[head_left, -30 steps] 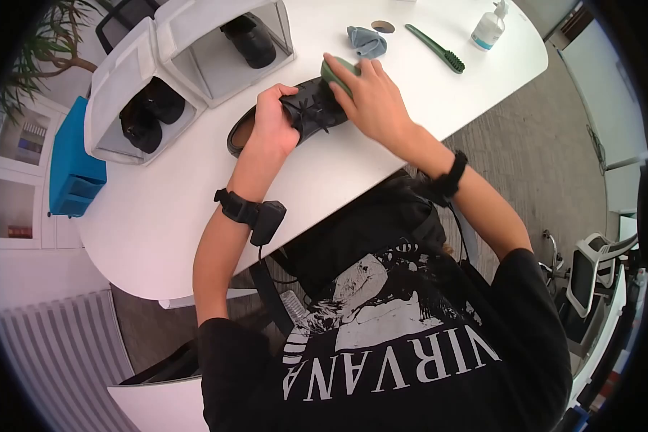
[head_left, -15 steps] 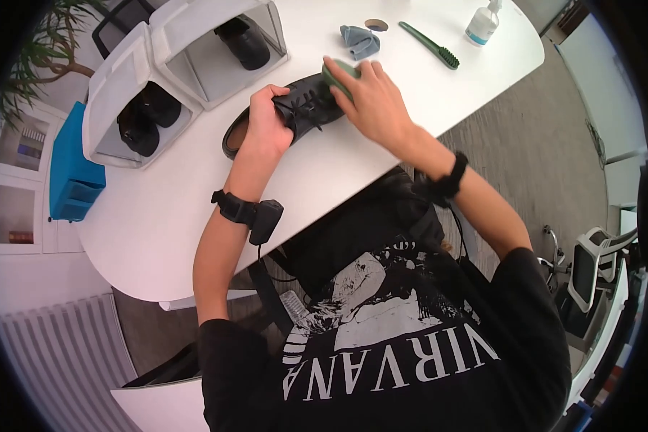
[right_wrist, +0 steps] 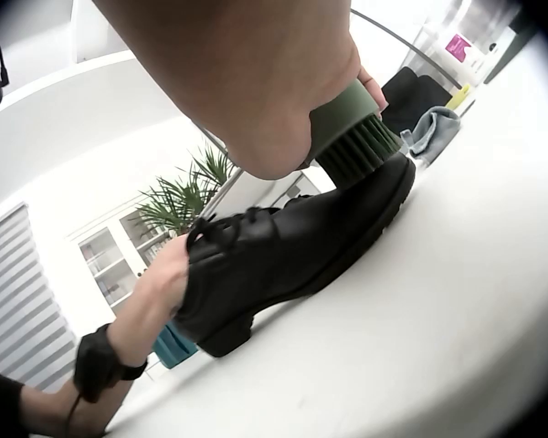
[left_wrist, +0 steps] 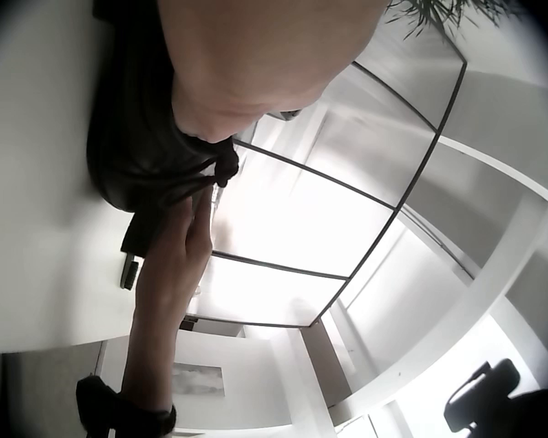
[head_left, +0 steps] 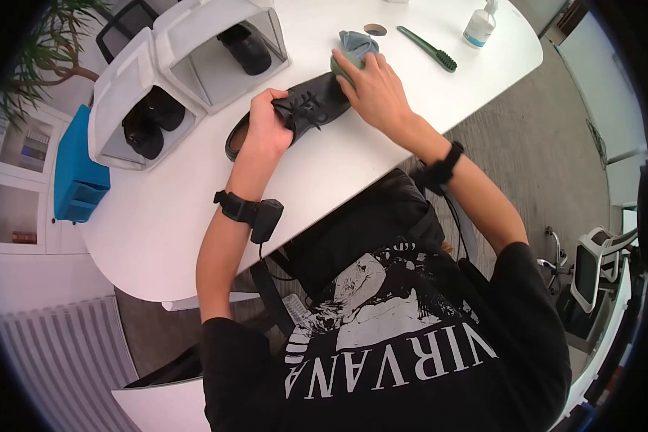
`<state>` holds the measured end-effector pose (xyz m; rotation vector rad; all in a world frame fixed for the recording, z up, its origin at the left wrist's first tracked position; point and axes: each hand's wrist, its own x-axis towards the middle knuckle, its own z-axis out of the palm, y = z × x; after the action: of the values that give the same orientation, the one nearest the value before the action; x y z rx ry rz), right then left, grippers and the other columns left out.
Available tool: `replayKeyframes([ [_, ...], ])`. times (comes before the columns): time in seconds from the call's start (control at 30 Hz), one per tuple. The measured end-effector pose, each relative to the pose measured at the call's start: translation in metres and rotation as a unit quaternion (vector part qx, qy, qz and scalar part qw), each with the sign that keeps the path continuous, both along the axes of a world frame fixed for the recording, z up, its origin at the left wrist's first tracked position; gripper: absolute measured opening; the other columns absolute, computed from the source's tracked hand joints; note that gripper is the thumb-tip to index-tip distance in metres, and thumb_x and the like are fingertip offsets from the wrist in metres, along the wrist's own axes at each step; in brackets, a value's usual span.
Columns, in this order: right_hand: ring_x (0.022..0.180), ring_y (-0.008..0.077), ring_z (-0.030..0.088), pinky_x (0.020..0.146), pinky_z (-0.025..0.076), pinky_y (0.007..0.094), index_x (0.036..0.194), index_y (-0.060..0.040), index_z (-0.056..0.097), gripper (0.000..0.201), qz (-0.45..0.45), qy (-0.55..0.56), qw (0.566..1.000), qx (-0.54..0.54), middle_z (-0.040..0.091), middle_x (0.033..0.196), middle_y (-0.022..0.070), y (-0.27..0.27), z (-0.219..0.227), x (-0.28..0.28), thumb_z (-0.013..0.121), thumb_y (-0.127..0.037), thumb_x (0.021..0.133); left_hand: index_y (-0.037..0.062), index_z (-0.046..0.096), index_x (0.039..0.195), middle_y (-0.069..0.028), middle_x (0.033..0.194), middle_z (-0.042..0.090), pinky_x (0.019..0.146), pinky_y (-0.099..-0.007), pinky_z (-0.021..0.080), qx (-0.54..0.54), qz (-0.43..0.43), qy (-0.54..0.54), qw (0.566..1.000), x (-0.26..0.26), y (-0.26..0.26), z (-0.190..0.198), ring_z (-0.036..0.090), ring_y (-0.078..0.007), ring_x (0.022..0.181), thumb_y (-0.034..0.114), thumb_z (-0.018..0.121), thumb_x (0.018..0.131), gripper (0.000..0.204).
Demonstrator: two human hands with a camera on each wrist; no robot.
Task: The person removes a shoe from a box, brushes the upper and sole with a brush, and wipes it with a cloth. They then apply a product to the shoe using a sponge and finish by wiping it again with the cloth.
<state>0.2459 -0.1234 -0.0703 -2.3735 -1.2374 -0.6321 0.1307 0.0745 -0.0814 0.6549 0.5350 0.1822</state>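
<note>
A black lace-up leather shoe (head_left: 329, 92) rests sole down on the white table (head_left: 302, 189). My left hand (head_left: 268, 129) grips it around the ankle opening, beside the laces. In my right hand (head_left: 379, 90) is a green brush (right_wrist: 345, 120), a short block with dark green bristles. The right wrist view shows those bristles against the top of the shoe's toe. From the left wrist the shoe is a dark shape, and its brush is hidden.
Beyond the toe lie a grey-blue cloth (head_left: 360, 43) and a long-handled green brush (head_left: 428, 49). A pump bottle (head_left: 479, 27) stands farther right. Two white boxes holding black shoes, one a nearer box (head_left: 106, 108), stand left, beside a blue organiser (head_left: 77, 183).
My right hand has slid the brush outward along the shoe to the tip of its toe. The left hand keeps its grip near the ankle, and the shoe stays nearly in place.
</note>
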Motion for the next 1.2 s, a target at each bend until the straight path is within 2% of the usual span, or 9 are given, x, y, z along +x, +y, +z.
replayKeyframes([
  [0.27,0.106,0.0431,0.061,0.092,0.054,0.0499,0.154,-0.0180,0.058,0.051,0.006,0.030,1.000,0.002,0.062,0.111,0.0255,-0.003,0.010,-0.018,0.064,-0.030,0.104,-0.0076,0.060,0.110,-0.0233,0.115,0.073,0.100,-0.0491,0.060,-0.034,-0.007,-0.013,0.999,0.006,0.006,0.000,0.073,-0.0366,0.103,0.014,0.053,0.094,0.028],
  [0.37,0.103,0.0419,0.061,0.088,0.054,0.0496,0.151,-0.0153,0.060,0.050,0.043,0.004,0.999,0.012,0.063,0.106,0.0239,-0.019,0.006,-0.033,0.065,-0.028,0.103,-0.0098,0.065,0.111,-0.0227,0.111,0.075,0.103,-0.0467,0.059,-0.040,-0.100,-0.057,0.993,0.005,0.011,0.000,0.074,-0.0359,0.102,0.014,0.052,0.098,0.030],
  [0.6,0.104,0.0401,0.061,0.088,0.054,0.0492,0.151,-0.0148,0.060,0.049,0.014,0.013,1.000,0.002,0.063,0.108,0.0227,0.003,0.003,-0.006,0.064,-0.028,0.104,-0.0048,0.071,0.117,-0.0114,0.118,0.076,0.096,-0.0359,0.061,0.112,-0.163,-0.054,0.979,-0.007,-0.008,0.024,0.075,-0.0173,0.104,0.017,0.066,0.104,0.025],
  [0.67,0.103,0.0389,0.060,0.089,0.054,0.0483,0.152,-0.0162,0.060,0.049,0.008,0.026,1.000,0.007,0.062,0.107,0.0217,0.000,0.007,-0.003,0.064,-0.029,0.104,-0.0081,0.070,0.117,-0.0116,0.113,0.075,0.093,-0.0324,0.058,0.253,-0.225,-0.039,0.940,-0.018,-0.018,0.043,0.072,-0.0180,0.104,0.024,0.071,0.102,0.035],
  [0.77,0.102,0.0379,0.060,0.090,0.053,0.0473,0.153,-0.0176,0.059,0.050,0.013,0.063,0.998,0.010,0.062,0.107,0.0212,-0.003,0.002,-0.004,0.063,-0.029,0.105,-0.0104,0.069,0.115,-0.0114,0.106,0.071,0.093,-0.0285,0.053,0.687,-0.305,0.152,0.641,-0.016,0.003,0.034,0.067,-0.0207,0.104,0.034,0.078,0.098,0.048],
  [0.87,0.103,0.0361,0.058,0.090,0.052,0.0462,0.156,-0.0187,0.057,0.051,0.038,0.076,0.996,0.003,0.060,0.106,0.0198,-0.004,0.006,0.000,0.062,-0.030,0.106,-0.0121,0.066,0.117,-0.0108,0.107,0.067,0.096,-0.0271,0.049,0.665,-0.242,0.186,0.682,-0.019,-0.003,0.045,0.063,-0.0228,0.106,0.040,0.084,0.092,0.061],
  [0.97,0.103,0.0339,0.056,0.090,0.051,0.0451,0.159,-0.0209,0.054,0.053,0.122,0.081,0.989,-0.027,0.057,0.107,0.0178,-0.016,0.024,0.007,0.060,-0.031,0.107,-0.0114,0.064,0.122,-0.0112,0.115,0.067,0.098,-0.0286,0.049,0.510,-0.135,0.057,0.848,-0.015,0.014,0.020,0.063,-0.0231,0.111,0.038,0.084,0.093,0.061],
  [1.1,0.101,0.0310,0.054,0.091,0.050,0.0441,0.163,-0.0252,0.051,0.057,0.232,0.000,0.972,-0.048,0.055,0.109,0.0139,-0.040,0.049,0.009,0.062,-0.032,0.107,-0.0078,0.055,0.136,-0.0121,0.123,0.069,0.090,-0.0297,0.059,0.327,-0.263,-0.007,0.908,-0.006,0.055,0.018,0.070,-0.0154,0.106,0.009,0.071,0.103,0.041],
  [1.2,0.103,0.0295,0.055,0.091,0.051,0.0419,0.164,-0.0266,0.050,0.061,0.275,-0.040,0.955,-0.103,0.056,0.112,0.0125,-0.050,0.075,-0.007,0.065,-0.031,0.105,-0.0089,0.060,0.129,-0.0136,0.121,0.070,0.087,-0.0287,0.059,0.276,-0.213,-0.010,0.937,-0.027,0.031,0.055,0.068,-0.0155,0.107,0.016,0.076,0.100,0.041],
])
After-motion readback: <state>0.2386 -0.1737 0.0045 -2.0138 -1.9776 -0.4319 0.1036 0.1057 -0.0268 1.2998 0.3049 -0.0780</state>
